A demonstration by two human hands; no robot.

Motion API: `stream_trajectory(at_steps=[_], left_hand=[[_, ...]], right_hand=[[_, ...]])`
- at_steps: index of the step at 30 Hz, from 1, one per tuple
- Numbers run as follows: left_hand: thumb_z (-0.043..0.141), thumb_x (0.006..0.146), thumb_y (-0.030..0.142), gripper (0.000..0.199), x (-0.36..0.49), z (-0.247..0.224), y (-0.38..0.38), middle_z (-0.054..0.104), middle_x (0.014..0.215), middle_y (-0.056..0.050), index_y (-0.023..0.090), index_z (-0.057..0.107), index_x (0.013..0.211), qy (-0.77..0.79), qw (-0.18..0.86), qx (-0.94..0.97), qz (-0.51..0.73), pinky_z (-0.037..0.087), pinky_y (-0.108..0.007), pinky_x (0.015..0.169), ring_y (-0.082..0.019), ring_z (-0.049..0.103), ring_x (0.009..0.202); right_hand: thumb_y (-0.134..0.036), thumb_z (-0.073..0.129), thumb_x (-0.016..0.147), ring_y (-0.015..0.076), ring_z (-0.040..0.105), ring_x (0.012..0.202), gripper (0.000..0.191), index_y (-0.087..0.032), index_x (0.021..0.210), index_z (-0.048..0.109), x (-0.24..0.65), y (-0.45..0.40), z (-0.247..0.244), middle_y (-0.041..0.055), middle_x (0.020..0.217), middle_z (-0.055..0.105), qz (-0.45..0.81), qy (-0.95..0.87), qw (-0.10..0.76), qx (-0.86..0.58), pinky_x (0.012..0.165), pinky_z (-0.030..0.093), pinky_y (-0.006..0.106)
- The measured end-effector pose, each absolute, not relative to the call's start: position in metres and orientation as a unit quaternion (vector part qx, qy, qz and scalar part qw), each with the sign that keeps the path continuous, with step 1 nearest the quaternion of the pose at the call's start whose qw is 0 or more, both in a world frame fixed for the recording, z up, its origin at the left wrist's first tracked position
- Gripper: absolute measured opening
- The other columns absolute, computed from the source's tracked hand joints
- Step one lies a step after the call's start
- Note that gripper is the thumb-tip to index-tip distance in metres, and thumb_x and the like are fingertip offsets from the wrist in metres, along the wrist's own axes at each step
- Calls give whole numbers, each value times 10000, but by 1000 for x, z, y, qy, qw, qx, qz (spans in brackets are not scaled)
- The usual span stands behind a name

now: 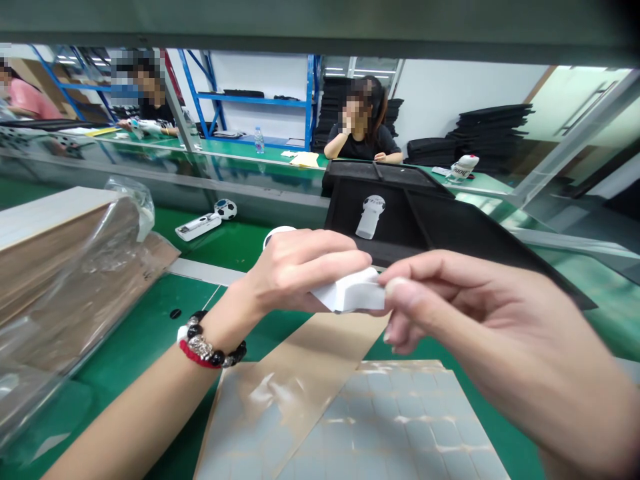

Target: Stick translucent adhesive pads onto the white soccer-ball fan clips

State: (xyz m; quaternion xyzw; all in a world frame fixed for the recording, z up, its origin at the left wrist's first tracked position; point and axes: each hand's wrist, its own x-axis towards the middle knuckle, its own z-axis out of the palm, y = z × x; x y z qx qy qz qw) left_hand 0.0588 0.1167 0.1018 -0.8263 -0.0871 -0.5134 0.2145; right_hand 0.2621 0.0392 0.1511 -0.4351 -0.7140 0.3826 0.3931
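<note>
My left hand point(305, 267) is closed around a white handheld device point(337, 299), whose end points toward my right hand; a round white part point(279, 233) shows behind my knuckles. Thumb and fingers of my right hand point(450, 313) pinch a small white strip point(369, 297) against that end. Whether the strip is stuck down is hard to see. Below both hands lies a sheet of pale grey-blue square pads point(390, 413) on brown backing, partly covered by a brown glossy paper point(320, 347).
Another white device with a football-patterned head point(200, 227) lies on the green bench, and a similar device point(370, 217) rests in a black tray point(345, 200). At left, cardboard point(60, 267) sits under clear plastic. Across the bench sits a co-worker point(367, 127), near a white bottle point(463, 168).
</note>
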Motion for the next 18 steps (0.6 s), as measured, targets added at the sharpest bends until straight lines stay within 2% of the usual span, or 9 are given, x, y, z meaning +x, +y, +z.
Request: stream_trajectory(at_steps=[2, 5, 8, 10, 13, 15, 18], left_hand=[[703, 843, 444, 364, 58, 104, 115, 705, 881, -55, 148, 590, 1022, -85, 224, -821, -518, 565, -215, 644, -119, 683, 744], [741, 807, 458, 405, 61, 106, 112, 690, 970, -71, 154, 591, 1028, -87, 227, -796, -554, 597, -237, 755, -141, 690, 872], [692, 856, 436, 335, 66, 104, 109, 644, 1118, -94, 170, 617, 1044, -92, 222, -758, -607, 598, -256, 853, -166, 661, 1032], [650, 882, 463, 320, 69, 102, 109, 616, 1182, -81, 203, 625, 1068, -95, 211, -742, -629, 602, -256, 843, -167, 642, 1071], [652, 854, 535, 416, 71, 98, 108, 590, 1237, -70, 239, 611, 1145, -106, 192, -749, -626, 612, -259, 777, -180, 625, 1084], [665, 845, 526, 475, 73, 97, 106, 571, 1270, -96, 211, 600, 1196, -116, 163, -760, -618, 606, -271, 793, -199, 606, 1120], [628, 896, 429, 492, 76, 97, 104, 584, 1278, -142, 144, 552, 1289, -120, 111, -814, -558, 569, -300, 920, -213, 589, 1173]], right_hand=[[-436, 651, 920, 106, 673, 551, 180, -272, 976, 699, 267, 40, 151, -28, 672, 720, 287, -722, 428, -463, 464, 517, 115], [-445, 614, 944, 110, 681, 605, 201, -268, 971, 705, 264, 42, 147, -20, 734, 719, 194, -699, 490, -483, 484, 523, 130], [-445, 612, 948, 113, 691, 750, 223, -288, 1077, 703, 250, 42, 140, -22, 897, 722, 261, -729, 480, -413, 598, 549, 153], [-414, 565, 982, 111, 678, 824, 237, -298, 1145, 692, 242, 42, 136, -19, 1000, 711, 315, -751, 453, -362, 674, 544, 172], [-347, 402, 1053, 102, 658, 855, 307, -271, 1142, 686, 238, 44, 132, -13, 1017, 702, 354, -761, 436, -325, 720, 520, 182], [-331, 481, 1016, 106, 648, 811, 228, -228, 1099, 667, 239, 46, 131, -9, 976, 697, 331, -779, 426, -320, 681, 508, 185], [-282, 716, 842, 115, 611, 676, 156, -165, 904, 635, 243, 52, 129, -3, 836, 676, 200, -817, 407, -356, 555, 452, 192]])
